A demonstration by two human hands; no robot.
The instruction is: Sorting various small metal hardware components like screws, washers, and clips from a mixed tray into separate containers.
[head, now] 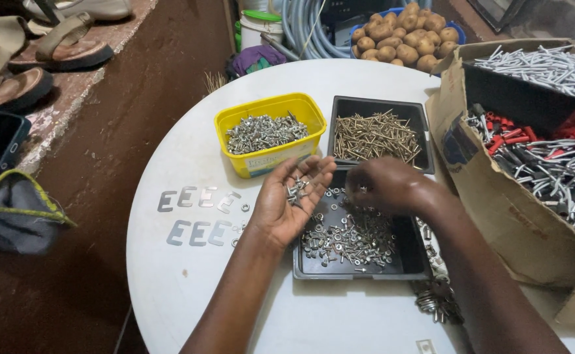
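1. Left hand (292, 200): open, palm up, cupping small screws (296, 190) above the black tray (410, 259) of nuts.
2. Right hand (384, 185): over the tray, fingers curled downward; grip cannot be told.
3. Risk: tilting the palm may spill screws onto the bench (189, 275) or into the nuts, mixing sorts.
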